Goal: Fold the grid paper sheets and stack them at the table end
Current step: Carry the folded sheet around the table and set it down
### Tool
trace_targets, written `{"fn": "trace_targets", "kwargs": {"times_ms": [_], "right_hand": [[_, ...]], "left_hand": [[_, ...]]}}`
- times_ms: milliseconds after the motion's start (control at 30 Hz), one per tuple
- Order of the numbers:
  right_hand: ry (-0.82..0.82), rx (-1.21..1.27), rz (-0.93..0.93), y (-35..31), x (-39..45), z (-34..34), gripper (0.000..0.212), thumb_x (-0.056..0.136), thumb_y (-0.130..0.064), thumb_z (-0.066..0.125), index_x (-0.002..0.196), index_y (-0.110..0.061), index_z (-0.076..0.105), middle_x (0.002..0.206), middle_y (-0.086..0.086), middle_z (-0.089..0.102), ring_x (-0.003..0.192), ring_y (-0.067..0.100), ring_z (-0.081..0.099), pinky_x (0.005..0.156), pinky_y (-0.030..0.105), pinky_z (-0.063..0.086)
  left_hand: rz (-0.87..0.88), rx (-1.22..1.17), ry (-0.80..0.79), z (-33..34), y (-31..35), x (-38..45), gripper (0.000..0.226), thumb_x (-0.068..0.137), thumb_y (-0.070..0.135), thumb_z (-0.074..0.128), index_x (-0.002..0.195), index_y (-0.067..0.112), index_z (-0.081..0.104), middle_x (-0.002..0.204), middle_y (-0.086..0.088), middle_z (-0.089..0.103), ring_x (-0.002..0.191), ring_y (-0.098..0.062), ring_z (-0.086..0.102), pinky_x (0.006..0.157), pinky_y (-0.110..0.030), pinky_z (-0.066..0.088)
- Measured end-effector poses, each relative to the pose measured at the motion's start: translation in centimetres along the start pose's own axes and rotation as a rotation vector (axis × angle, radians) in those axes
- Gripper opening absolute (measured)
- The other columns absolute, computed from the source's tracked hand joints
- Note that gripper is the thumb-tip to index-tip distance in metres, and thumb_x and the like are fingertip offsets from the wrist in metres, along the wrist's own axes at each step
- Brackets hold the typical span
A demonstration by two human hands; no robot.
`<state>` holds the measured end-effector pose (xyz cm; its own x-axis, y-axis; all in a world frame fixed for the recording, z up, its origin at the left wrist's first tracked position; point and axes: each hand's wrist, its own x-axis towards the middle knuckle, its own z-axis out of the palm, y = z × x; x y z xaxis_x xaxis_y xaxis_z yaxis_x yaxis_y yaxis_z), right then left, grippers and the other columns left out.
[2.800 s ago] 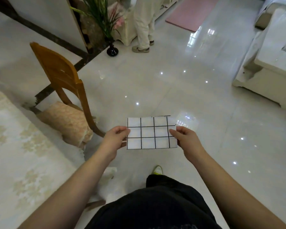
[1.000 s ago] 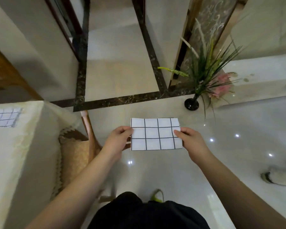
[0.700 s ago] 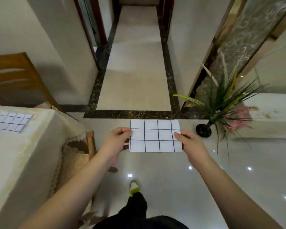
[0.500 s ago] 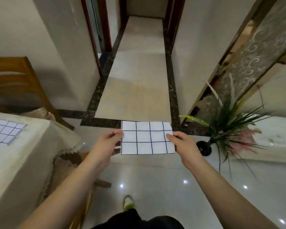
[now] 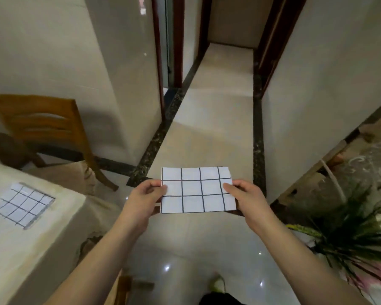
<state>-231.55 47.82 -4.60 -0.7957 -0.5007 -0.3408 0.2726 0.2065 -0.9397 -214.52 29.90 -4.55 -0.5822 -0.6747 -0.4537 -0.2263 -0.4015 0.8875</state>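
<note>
Cream tile floor (image 5: 207, 133) fills most of my view, glossy, edged with dark marbled strips and running on into a narrow hallway between pale walls. Taking the bench (image 5: 42, 234) as my landmark: it stands at my left under a beige cloth. Beyond its far edge is one wooden chair (image 5: 42, 124) with a cushioned seat. Far to the bench's right, low by the wall, is one green plant (image 5: 356, 230) with pink blooms.

I count two grid sheets. One flat sheet (image 5: 22, 204) lies on the bench near its corner. The other, the folded sheet (image 5: 197, 190), is in the air over the floor, right of the bench and well apart from it. My left hand (image 5: 144, 200) pinches its left edge, my right hand (image 5: 249, 198) its right edge, thumbs on top, fingers clamped on paper.
</note>
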Motion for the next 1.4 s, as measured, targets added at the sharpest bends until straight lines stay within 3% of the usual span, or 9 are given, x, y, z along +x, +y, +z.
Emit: {"fn": "trace_targets", "kwargs": {"times_ms": [167, 300, 533, 667, 1033, 1167, 1300, 1400], "right_hand": [[-0.099, -0.043, -0.025, -2.2, 8.2, 2.2, 0.007, 0.088, -0.011, 0.067, 0.094, -0.008, 0.071, 0.095, 0.013, 0.074, 0.091, 0.031, 0.069, 0.085, 0.045, 0.055], [-0.211, -0.035, -0.005, -4.0, 14.2, 3.9, 0.009, 0.089, -0.009, 0.066, 0.096, -0.006, 0.070, 0.095, 0.014, 0.074, 0.084, 0.026, 0.069, 0.079, 0.040, 0.056], [-0.392, -0.097, 0.030, -6.2, 22.1, 7.3, 0.010, 0.089, -0.009, 0.066, 0.097, -0.006, 0.070, 0.091, 0.010, 0.074, 0.078, 0.020, 0.069, 0.070, 0.032, 0.056], [-0.453, -0.111, 0.074, -6.5, 25.3, 10.4, 0.010, 0.088, -0.012, 0.067, 0.097, -0.009, 0.070, 0.091, 0.009, 0.074, 0.082, 0.021, 0.070, 0.074, 0.034, 0.056], [-0.668, -0.284, 0.090, -8.0, 31.3, 24.2, 0.010, 0.092, -0.014, 0.063, 0.102, -0.013, 0.067, 0.096, 0.005, 0.073, 0.084, 0.016, 0.069, 0.061, 0.021, 0.052], [-0.727, -0.407, -0.014, -9.0, 33.2, 29.6, 0.004, 0.092, -0.016, 0.065, 0.094, -0.018, 0.066, 0.096, 0.003, 0.073, 0.084, 0.013, 0.070, 0.064, 0.022, 0.054], [-0.770, -0.428, -0.018, -9.4, 34.6, 34.5, 0.004, 0.090, -0.016, 0.066, 0.093, -0.019, 0.067, 0.093, 0.002, 0.073, 0.081, 0.012, 0.071, 0.063, 0.022, 0.054], [-0.834, -0.448, 0.012, -9.7, 36.2, 37.9, 0.008, 0.091, -0.017, 0.066, 0.099, -0.016, 0.068, 0.096, 0.004, 0.074, 0.084, 0.014, 0.072, 0.065, 0.024, 0.055]], "left_hand": [[0.028, 0.024, 0.150, 0.6, 2.5, 5.0, 0.016, 0.092, 0.014, 0.062, 0.107, 0.008, 0.065, 0.102, -0.010, 0.071, 0.091, -0.022, 0.069, 0.065, -0.028, 0.056], [-0.005, 0.047, 0.264, 0.9, 4.4, 8.4, 0.012, 0.090, 0.019, 0.066, 0.100, 0.013, 0.068, 0.098, -0.006, 0.072, 0.092, -0.021, 0.069, 0.071, -0.030, 0.056], [-0.009, 0.006, 0.464, 1.3, 6.7, 12.1, 0.014, 0.088, 0.020, 0.069, 0.099, 0.011, 0.068, 0.093, -0.006, 0.073, 0.085, -0.019, 0.070, 0.067, -0.028, 0.056], [-0.003, -0.057, 0.527, 0.3, 7.2, 14.1, 0.014, 0.090, 0.023, 0.066, 0.099, 0.013, 0.068, 0.093, -0.004, 0.072, 0.086, -0.019, 0.069, 0.066, -0.027, 0.054], [-0.006, -0.257, 0.676, -8.6, 7.5, 21.2, 0.008, 0.093, 0.015, 0.061, 0.086, 0.016, 0.063, 0.075, 0.000, 0.063, 0.066, -0.015, 0.060, 0.052, -0.025, 0.047], [-0.038, -0.296, 0.726, -12.0, 7.9, 22.8, 0.006, 0.094, 0.016, 0.060, 0.090, 0.013, 0.064, 0.085, -0.007, 0.064, 0.077, -0.022, 0.062, 0.056, -0.027, 0.049], [-0.051, -0.320, 0.776, -14.5, 8.6, 24.3, 0.009, 0.095, 0.014, 0.058, 0.096, 0.007, 0.063, 0.076, -0.004, 0.061, 0.062, -0.014, 0.058, 0.043, -0.016, 0.044], [-0.038, -0.336, 0.819, -16.3, 9.3, 25.7, 0.009, 0.095, 0.011, 0.056, 0.089, 0.008, 0.061, 0.065, 0.000, 0.053, 0.046, -0.005, 0.049, 0.038, -0.014, 0.039]]}}
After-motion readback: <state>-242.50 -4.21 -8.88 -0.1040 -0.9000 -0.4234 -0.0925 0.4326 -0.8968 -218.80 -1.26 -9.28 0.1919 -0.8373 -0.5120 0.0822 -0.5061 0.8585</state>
